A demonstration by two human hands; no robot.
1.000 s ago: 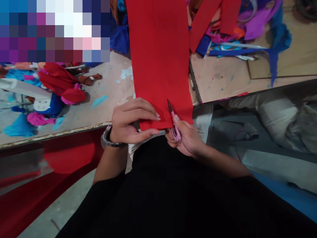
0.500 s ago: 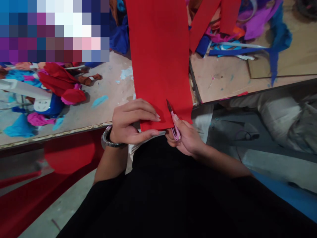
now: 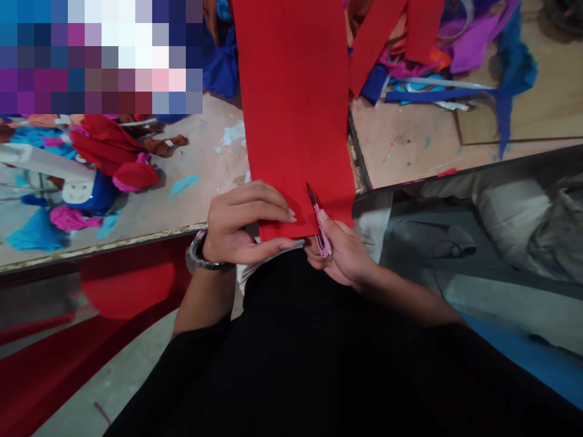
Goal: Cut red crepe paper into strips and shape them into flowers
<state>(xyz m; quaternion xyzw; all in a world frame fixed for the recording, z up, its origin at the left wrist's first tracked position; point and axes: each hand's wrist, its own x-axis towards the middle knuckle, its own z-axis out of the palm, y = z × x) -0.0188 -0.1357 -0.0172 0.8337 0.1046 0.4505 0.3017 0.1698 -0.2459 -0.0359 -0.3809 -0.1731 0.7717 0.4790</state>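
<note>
A long strip of red cloth (image 3: 296, 109) runs from the top of the view over the table's front edge, close to my body. My left hand (image 3: 248, 221), with a metal-band watch (image 3: 199, 252) on its wrist, grips the cloth's near left edge, fingers on top and thumb at the hem. In my right hand (image 3: 344, 249) are small pink-handled thread snips (image 3: 323, 240). Their dark pointed tip lies over the red cloth and points away from me. My right fingers are partly hidden below the cloth's near edge.
Cloth scraps in several colours lie on the table at left and right. A white power strip (image 3: 50, 167) sits at the left, and a brown board (image 3: 514, 115) at the right. The table's front edge (image 3: 113, 246) runs across; red cloth (image 3: 127, 279) hangs below it.
</note>
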